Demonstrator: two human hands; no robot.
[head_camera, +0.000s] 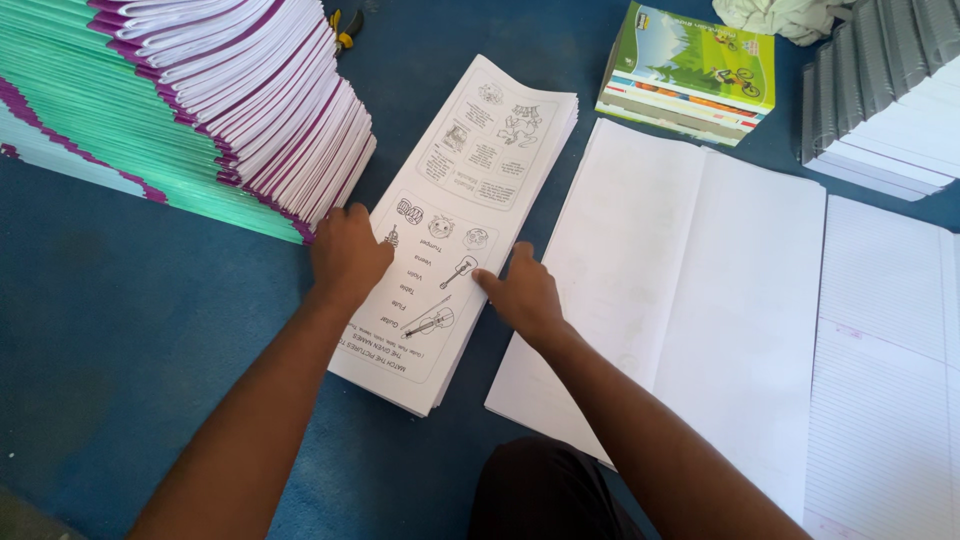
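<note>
Printed sheets (462, 225) lie under both hands' fingertips.

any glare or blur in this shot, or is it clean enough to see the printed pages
Head view: even, soft light with no hard glare; the printed stack under the left hand and right hand is sharp, faint shadows beside both hands, blank white sheets look slightly washed out.
</note>
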